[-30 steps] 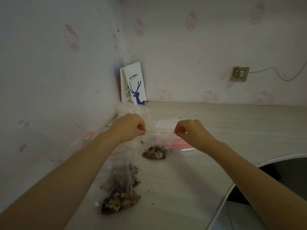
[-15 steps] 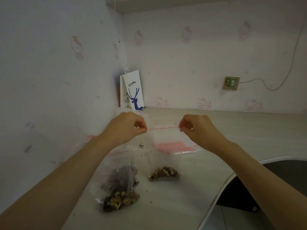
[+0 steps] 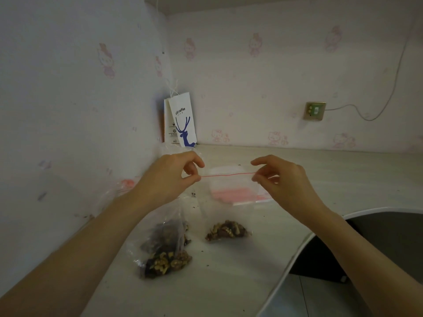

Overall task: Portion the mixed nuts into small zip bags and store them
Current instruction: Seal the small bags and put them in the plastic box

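A small clear zip bag [image 3: 229, 202] with a red seal line hangs above the counter, a clump of mixed nuts [image 3: 226, 230] at its bottom. My left hand [image 3: 169, 179] pinches the left end of the seal. My right hand [image 3: 281, 179] pinches the right end, the other fingers spread. A larger clear bag of mixed nuts [image 3: 164, 252] lies on the counter below my left forearm.
A stack of empty zip bags [image 3: 238, 194] with pink strips lies behind the held bag. A white paper coffee bag [image 3: 182, 121] leans in the wall corner. The counter's curved edge [image 3: 295, 255] drops off at right. Crumbs dot the counter [image 3: 229, 282].
Both hands have lifted the small bag higher and moved further apart along the seal. The fingers of both hands have loosened from fists into pinches.
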